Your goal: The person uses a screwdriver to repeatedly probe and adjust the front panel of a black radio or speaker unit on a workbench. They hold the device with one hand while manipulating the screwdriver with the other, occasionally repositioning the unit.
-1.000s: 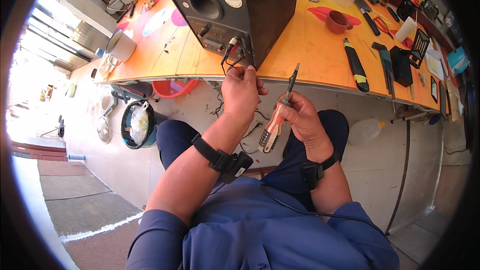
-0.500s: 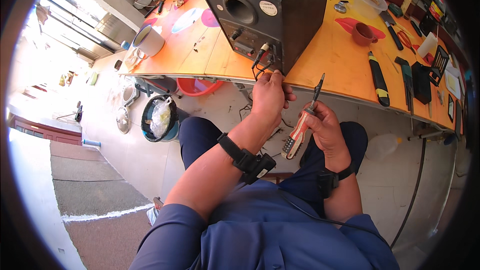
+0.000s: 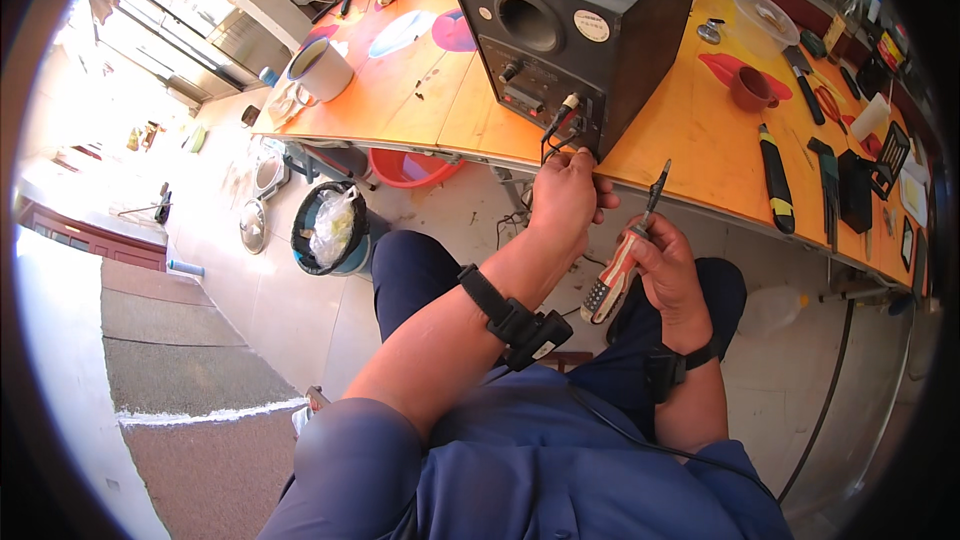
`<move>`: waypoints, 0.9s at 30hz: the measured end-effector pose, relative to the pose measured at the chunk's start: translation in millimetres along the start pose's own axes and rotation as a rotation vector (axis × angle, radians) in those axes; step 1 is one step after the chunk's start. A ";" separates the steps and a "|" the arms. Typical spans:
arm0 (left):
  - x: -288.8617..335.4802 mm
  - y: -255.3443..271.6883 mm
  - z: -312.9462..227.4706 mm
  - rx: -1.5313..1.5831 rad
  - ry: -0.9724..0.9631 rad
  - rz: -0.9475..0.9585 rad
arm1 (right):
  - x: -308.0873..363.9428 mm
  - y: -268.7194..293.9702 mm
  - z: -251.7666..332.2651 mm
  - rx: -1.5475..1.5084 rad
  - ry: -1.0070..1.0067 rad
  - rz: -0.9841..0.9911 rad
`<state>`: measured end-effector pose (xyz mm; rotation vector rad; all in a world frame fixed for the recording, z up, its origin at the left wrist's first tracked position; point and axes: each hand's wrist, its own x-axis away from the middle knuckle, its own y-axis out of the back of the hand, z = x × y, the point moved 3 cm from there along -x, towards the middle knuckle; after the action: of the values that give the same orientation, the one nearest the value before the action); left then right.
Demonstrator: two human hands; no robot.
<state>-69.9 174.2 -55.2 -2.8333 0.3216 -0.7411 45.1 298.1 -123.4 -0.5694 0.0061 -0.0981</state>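
Note:
A black speaker box point(image 3: 590, 10) stands on the orange workbench point(image 3: 690, 145), its back panel with a round port and sockets facing me. Thin black cables point(image 3: 560, 130) hang from the panel's lower corner. My left hand point(image 3: 565, 202) is raised to that corner, fingers closed around the cables just below the bench edge. My right hand point(image 3: 665, 265) grips a screwdriver point(image 3: 625, 255) with a red, white and black handle, its shaft pointing up toward the bench edge. Both wrists carry black straps.
On the bench to the right lie a brown cup point(image 3: 750, 88), a clear bowl point(image 3: 762, 20), a black-and-yellow knife point(image 3: 778, 180) and several dark tools. A white mug point(image 3: 322, 68) stands at left. Under the bench are a red basin point(image 3: 412, 168) and a lined bin point(image 3: 332, 230).
The view has shifted so that the speaker and bench sit further right and closer. Both hands keep their grips and stay at the speaker's lower corner.

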 end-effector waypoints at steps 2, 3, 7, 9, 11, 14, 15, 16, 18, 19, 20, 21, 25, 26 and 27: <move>-2.6 1.9 0.4 0.027 0.017 0.024 | -0.7 -0.9 0.5 0.001 0.006 -0.012; -2.8 3.3 0.4 0.044 0.022 0.041 | -0.7 -1.4 1.2 -0.005 0.009 -0.013; 10.3 12.3 4.0 0.076 0.094 0.165 | 0.0 -4.3 3.6 0.004 0.000 -0.008; 24.1 27.5 4.2 -0.117 0.086 0.253 | 0.6 -6.7 5.1 -0.033 0.002 0.030; 36.4 55.2 -1.5 -0.316 0.064 0.344 | 0.8 -9.1 5.7 -0.023 -0.010 0.071; 36.4 114.0 -21.8 -0.440 0.020 0.192 | 1.9 -12.8 5.1 0.054 -0.083 0.150; 30.2 136.2 -34.6 -0.432 -0.026 0.133 | 3.7 -14.1 5.3 0.076 -0.132 0.188; 20.2 157.2 -50.0 -0.462 -0.098 0.058 | 4.7 -16.8 3.8 0.098 -0.181 0.229; -4.4 193.2 -84.9 -0.615 -0.293 -0.080 | 5.6 -23.1 -1.1 0.153 -0.297 0.243; -19.4 206.2 -99.9 -0.718 -0.352 -0.147 | 5.2 -27.5 -2.8 0.195 -0.332 0.276; -33.0 216.7 -115.4 -0.807 -0.461 -0.208 | 3.2 -34.0 -6.4 0.239 -0.361 0.317; -49.8 223.1 -128.9 -0.907 -0.517 -0.275 | 1.5 -39.7 -9.5 0.224 -0.397 0.331; -102.9 232.4 -151.5 -1.076 -0.606 -0.452 | -9.4 -57.7 -22.7 0.284 -0.504 0.376; -114.1 230.9 -153.1 -1.068 -0.613 -0.468 | -13.5 -59.9 -26.4 0.312 -0.527 0.383; -124.9 227.5 -156.8 -1.217 -0.645 -0.467 | -17.6 -61.7 -30.8 0.341 -0.550 0.380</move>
<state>-290.9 -32.2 -33.1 -4.0955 -0.0596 0.6373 21.0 231.5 -116.4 -0.2320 -0.4284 0.4231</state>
